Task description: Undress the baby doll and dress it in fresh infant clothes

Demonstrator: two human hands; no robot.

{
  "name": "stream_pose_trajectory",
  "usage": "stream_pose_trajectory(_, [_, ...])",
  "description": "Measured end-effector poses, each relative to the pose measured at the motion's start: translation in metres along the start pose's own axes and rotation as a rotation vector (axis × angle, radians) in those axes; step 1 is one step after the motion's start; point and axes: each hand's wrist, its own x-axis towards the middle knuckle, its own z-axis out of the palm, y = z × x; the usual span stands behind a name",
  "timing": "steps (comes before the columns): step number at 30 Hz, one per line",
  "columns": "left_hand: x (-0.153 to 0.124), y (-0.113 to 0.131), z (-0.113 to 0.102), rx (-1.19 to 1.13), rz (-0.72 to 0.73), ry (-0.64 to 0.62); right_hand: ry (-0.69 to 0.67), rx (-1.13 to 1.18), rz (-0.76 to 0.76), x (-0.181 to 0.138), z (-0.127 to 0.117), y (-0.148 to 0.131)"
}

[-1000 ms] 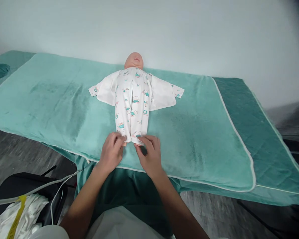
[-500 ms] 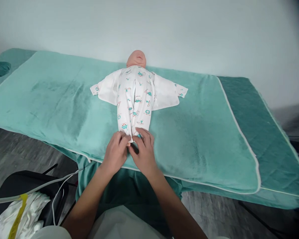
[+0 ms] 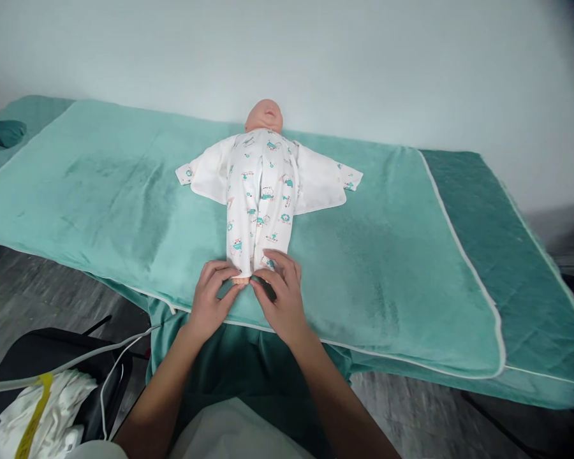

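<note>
A baby doll (image 3: 264,115) lies on its back on a green bed cover, its arms spread in white sleeves. Printed white baby trousers (image 3: 263,191) cover its front down to the ankles. At the trouser leg on the left, my left hand (image 3: 213,299) has its fingertips on the cuff and its thumb beside the bare toes (image 3: 240,280). My right hand (image 3: 283,296) is closed at the cuff of the other leg, with thumb and forefinger near the gap between the legs. That foot is hidden by my fingers.
The green cover (image 3: 387,255) with white piping lies over a long bed (image 3: 459,185) against a pale wall. At lower left, a black chair (image 3: 33,347) holds crumpled white cloth (image 3: 48,408) with a yellow strip (image 3: 36,421). A pale hose (image 3: 100,347) crosses there.
My left hand has shifted left and opened its grip somewhat. The toes on the left now show below the cuff. My right hand stays at its cuff, slightly lower.
</note>
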Motion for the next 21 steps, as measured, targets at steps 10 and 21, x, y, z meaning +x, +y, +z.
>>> stream_pose_trajectory(10, [0.075,-0.066,-0.004,0.242,-0.045,0.078,-0.063,-0.326,0.063,0.065,-0.025,0.095])
stream_pose_trajectory(21, [0.167,-0.09,0.047,0.307,0.054,-0.163,-0.306,-0.426,-0.07,0.119,0.003,0.151])
